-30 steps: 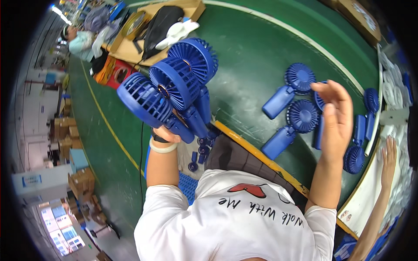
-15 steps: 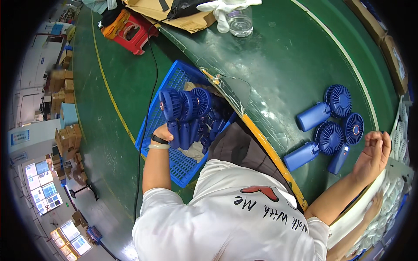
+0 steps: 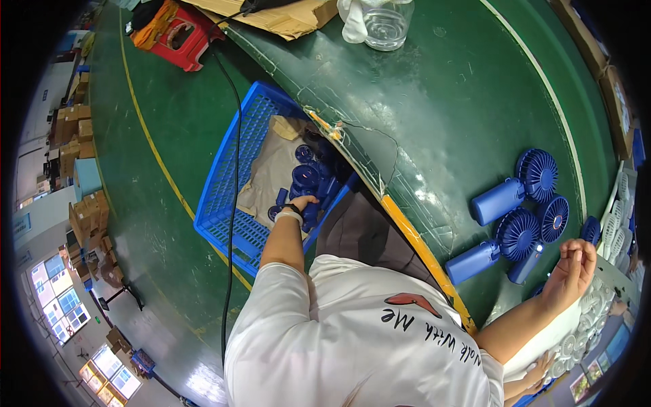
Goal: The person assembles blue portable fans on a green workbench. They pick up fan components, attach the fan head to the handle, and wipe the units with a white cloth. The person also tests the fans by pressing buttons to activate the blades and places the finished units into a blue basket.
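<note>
Low inside the blue plastic crate [image 3: 220, 193], my left hand [image 3: 305, 203] is closed among dark blue handheld fans, gripping one by its handle. That fan's round head [image 3: 305, 178] shows just above my fingers; part of the grip is hidden. More fans lie around it, with brown paper [image 3: 261, 180] beneath. My right hand [image 3: 569, 275] is raised beside the green table, its fingers loosely bent and nothing visible in them. Nearest to it on the tabletop is a group of blue handheld fans [image 3: 517, 234], some with their handles folded toward me.
The green table [image 3: 434, 115] has a yellow-taped edge [image 3: 420, 247] beside the crate. A black cable [image 3: 237, 136] hangs across the crate. A clear jar [image 3: 386, 27], cardboard [image 3: 285, 19] and a red stool [image 3: 180, 41] are farther off. Another person's hand [image 3: 539, 370] is near white fan parts [image 3: 576, 336].
My left hand has lowered several handheld fans from above the crate down into it, moving right. My right hand has moved slightly down and toward me.
</note>
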`<act>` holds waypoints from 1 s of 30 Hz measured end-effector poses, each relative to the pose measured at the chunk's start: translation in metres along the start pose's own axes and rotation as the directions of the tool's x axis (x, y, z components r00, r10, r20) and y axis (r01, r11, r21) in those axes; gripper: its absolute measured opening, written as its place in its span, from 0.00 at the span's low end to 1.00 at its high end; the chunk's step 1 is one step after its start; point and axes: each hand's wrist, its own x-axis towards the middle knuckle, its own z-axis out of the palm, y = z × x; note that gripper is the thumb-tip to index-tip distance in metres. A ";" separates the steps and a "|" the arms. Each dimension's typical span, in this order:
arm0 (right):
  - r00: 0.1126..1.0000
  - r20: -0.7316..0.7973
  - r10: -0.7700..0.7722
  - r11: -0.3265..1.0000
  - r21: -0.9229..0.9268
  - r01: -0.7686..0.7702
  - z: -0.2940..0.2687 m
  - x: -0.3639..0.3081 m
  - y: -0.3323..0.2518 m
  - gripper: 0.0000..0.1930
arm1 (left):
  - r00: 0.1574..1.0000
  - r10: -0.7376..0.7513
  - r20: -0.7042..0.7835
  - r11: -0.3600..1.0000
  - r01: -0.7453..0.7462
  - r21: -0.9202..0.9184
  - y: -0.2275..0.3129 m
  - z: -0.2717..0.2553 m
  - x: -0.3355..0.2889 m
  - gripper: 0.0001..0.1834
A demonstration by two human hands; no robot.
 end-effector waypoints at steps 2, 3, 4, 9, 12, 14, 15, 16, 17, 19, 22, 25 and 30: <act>1.000 -0.015 0.025 0.998 -0.052 -0.025 0.001 -0.009 -0.001 0.11 | 0.980 0.106 -0.166 0.961 -0.058 0.269 0.013 0.032 -0.024 0.29; 0.999 -0.025 0.036 0.997 -0.070 -0.038 0.000 -0.012 0.001 0.11 | 0.955 0.176 -0.239 0.915 -0.069 0.398 0.016 0.039 -0.030 0.32; 0.998 -0.026 0.048 0.996 -0.078 -0.050 -0.001 -0.013 0.002 0.10 | 0.931 0.279 -0.235 0.761 -0.065 0.646 0.011 0.034 -0.017 0.37; 0.989 -0.075 0.130 0.982 -0.129 -0.139 -0.006 -0.024 0.013 0.10 | 0.978 0.171 -0.119 0.851 -0.086 0.518 0.014 0.046 -0.032 0.31; 0.986 -0.097 0.138 0.979 -0.138 -0.151 -0.011 -0.025 0.013 0.10 | 0.950 0.227 -0.215 0.824 -0.070 0.562 -0.004 0.020 0.006 0.21; 0.988 -0.100 0.120 0.972 -0.193 -0.138 -0.013 -0.025 0.014 0.10 | 0.923 0.303 -0.237 0.756 -0.082 0.649 -0.005 0.006 0.021 0.17; 0.989 -0.101 0.107 0.967 -0.220 -0.127 -0.015 -0.025 0.014 0.10 | 0.914 0.339 -0.224 0.728 -0.104 0.678 0.003 0.003 0.014 0.15; 0.990 -0.108 0.094 0.959 -0.255 -0.119 -0.017 -0.025 0.014 0.09 | 0.903 0.374 -0.211 0.698 -0.124 0.705 0.010 0.002 0.005 0.14; 0.990 -0.113 0.081 0.951 -0.289 -0.111 -0.019 -0.025 0.015 0.09 | 0.699 0.620 -0.357 0.645 -0.194 0.740 0.012 0.000 0.013 0.14; 0.991 -0.121 0.059 0.942 -0.321 -0.095 -0.020 -0.023 0.015 0.09 | 0.298 0.781 -0.549 0.623 -0.308 0.719 0.029 -0.007 0.008 0.16; 0.991 -0.133 0.028 0.938 -0.338 -0.072 -0.020 -0.024 0.018 0.09 | 0.004 0.783 -0.622 0.471 -0.656 0.589 0.071 0.004 -0.036 0.06; 0.985 -0.171 0.005 0.929 -0.365 -0.068 -0.024 -0.030 0.021 0.08 | -0.090 0.794 -0.601 0.252 -0.851 0.460 0.117 0.066 -0.143 0.07; 0.972 -0.231 -0.040 0.883 -0.463 -0.074 -0.034 -0.041 0.026 0.07 | -0.569 0.815 0.111 -0.501 -0.595 0.629 0.113 0.141 -0.280 0.09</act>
